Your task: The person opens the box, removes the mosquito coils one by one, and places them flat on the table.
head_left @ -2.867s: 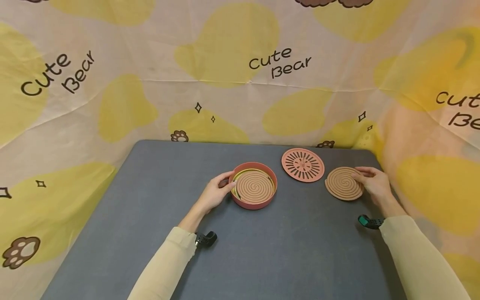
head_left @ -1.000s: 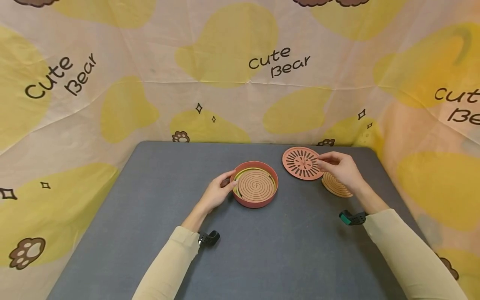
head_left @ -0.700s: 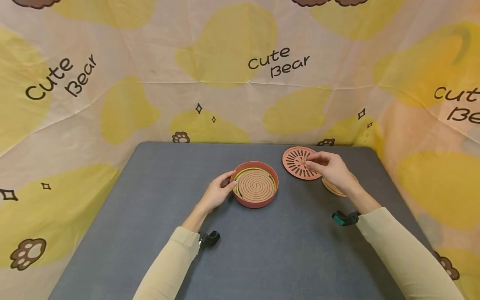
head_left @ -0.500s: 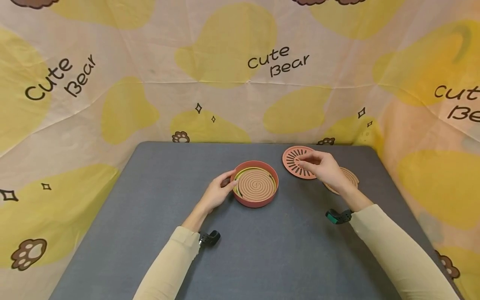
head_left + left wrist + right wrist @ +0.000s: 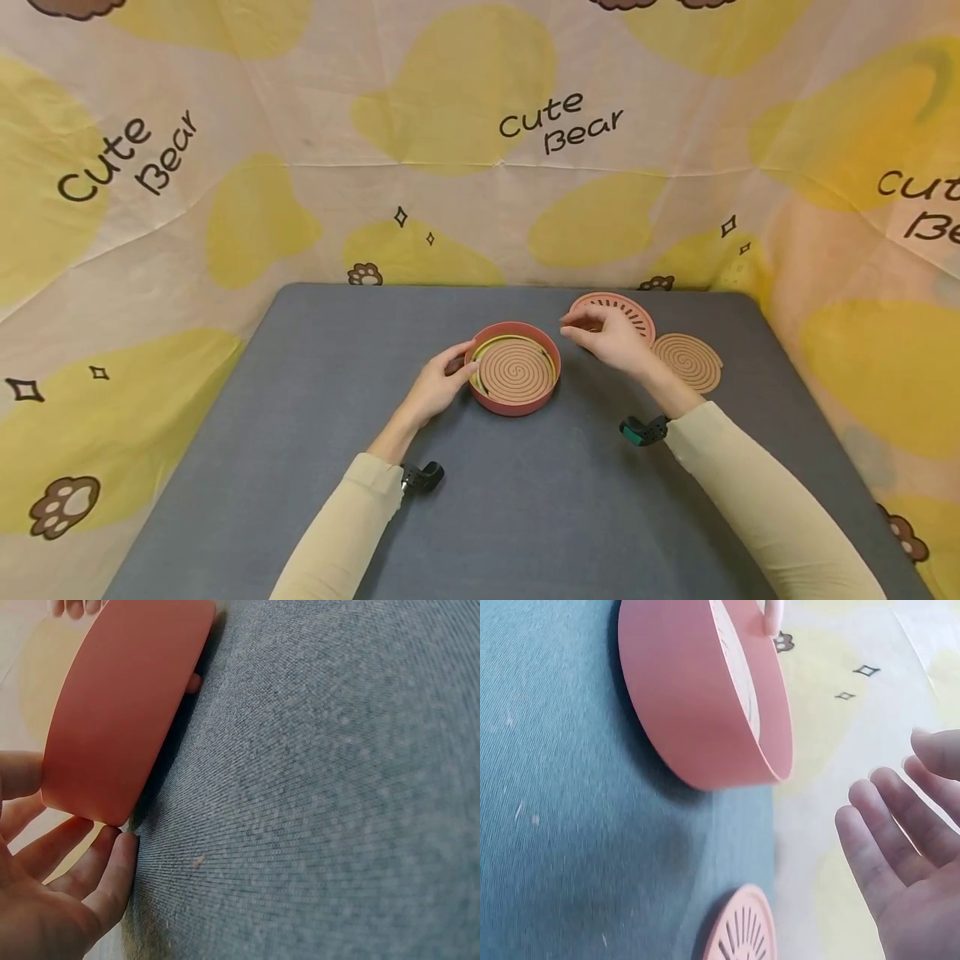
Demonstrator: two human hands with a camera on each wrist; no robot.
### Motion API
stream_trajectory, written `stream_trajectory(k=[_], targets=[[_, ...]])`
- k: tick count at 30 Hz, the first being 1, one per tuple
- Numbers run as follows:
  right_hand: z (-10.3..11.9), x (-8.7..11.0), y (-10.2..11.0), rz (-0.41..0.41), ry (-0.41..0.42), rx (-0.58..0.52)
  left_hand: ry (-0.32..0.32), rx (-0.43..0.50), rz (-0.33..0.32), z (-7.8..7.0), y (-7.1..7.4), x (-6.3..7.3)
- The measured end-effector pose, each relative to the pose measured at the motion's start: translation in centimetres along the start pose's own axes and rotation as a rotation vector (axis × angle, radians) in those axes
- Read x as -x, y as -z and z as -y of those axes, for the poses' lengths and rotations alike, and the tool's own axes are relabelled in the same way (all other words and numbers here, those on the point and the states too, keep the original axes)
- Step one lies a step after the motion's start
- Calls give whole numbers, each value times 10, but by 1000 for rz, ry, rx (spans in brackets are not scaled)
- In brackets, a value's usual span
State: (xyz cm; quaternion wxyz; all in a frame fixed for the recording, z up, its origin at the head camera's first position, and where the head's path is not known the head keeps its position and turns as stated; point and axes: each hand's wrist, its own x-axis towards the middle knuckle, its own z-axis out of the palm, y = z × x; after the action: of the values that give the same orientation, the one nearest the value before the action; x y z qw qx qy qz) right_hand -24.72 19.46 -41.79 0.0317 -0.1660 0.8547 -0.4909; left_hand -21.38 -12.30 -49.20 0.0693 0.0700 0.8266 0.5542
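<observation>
1. Closest to us, two cream sleeves (image 5: 772, 500) reach in over the blue-grey surface (image 5: 525, 517). Each wrist has a small black gadget (image 5: 643, 431) on it, and the right one has a green bit.
2. The left hand (image 5: 432, 387) is next. It pinches the side of the red round dish (image 5: 513, 409), with the thumb over the edge and the other fingers on the outside.
3. The dish sits flat on the surface, near the middle. A brown mosquito coil (image 5: 517, 371) lies inside it, curled up like a snail shell. Something yellow (image 5: 517, 336) goes around the coil, close to the dish's wall.
4. The right hand (image 5: 611, 337) is up in the air, to the right of the dish. Its fingers are loosely bent, and it has let go of everything. It covers part of the pink lid.
5. Another brown coil (image 5: 687, 362) lies flat on the surface, over on the right, behind the right arm.
6. The pink slotted lid (image 5: 633, 315) lies a bit farther back, just beside that coil. I can't tell if they touch.
7. Farthest away, a pale cloth (image 5: 465, 192) hangs like a wall. It has yellow blobs, little stars, paw prints and the words "Cute Bear".
</observation>
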Motion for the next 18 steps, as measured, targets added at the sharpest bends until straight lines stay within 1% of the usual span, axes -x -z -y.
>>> stream_trajectory(k=[9,18], targets=[[5,-10,-23,55,18,19,-5,-5,3,1,0,0],[5,-23,-42,102,58,0,-11,-1,7,1,1,0]])
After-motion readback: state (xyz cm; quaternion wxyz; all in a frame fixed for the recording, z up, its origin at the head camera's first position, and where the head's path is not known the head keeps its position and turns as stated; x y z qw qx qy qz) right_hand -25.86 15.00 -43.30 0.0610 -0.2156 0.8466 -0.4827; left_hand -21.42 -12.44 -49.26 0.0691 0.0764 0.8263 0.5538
